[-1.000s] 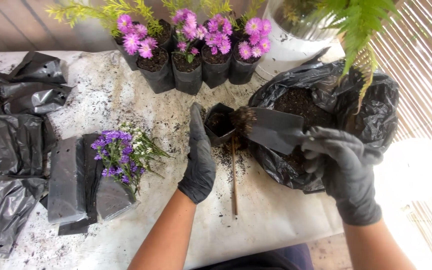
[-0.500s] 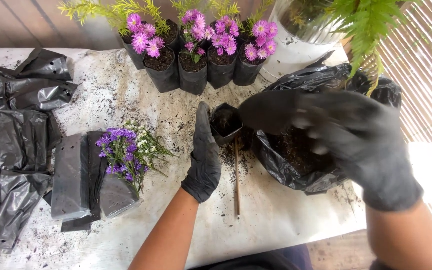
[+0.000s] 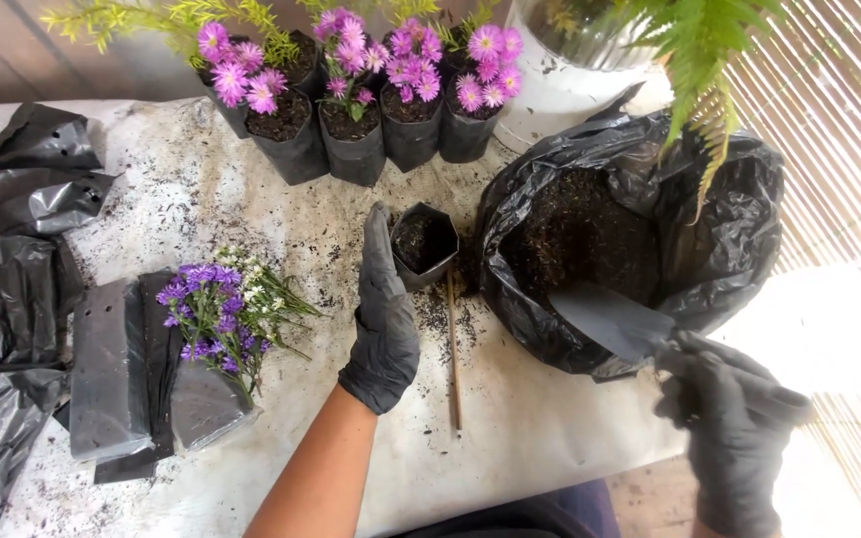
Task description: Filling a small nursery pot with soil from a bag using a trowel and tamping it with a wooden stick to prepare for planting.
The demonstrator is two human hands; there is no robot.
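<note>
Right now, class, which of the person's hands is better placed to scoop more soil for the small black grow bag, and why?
Right. The right hand already grips the trowel, its blade at the rim of the open soil sack. The left hand is occupied, resting against the small grow bag.

Large black plastic sack (image 3: 739,214) of soil, right of centre, mouth rolled open and crumpled. Small black nursery bag (image 3: 424,244), open-topped, upright just left of the sack. Row of filled black nursery bags (image 3: 356,154) along the far table edge. Flat stack of empty black bags (image 3: 110,369) at left; looser crumpled black bags (image 3: 12,249) at far left. No labels, signs or screens visible.
</note>
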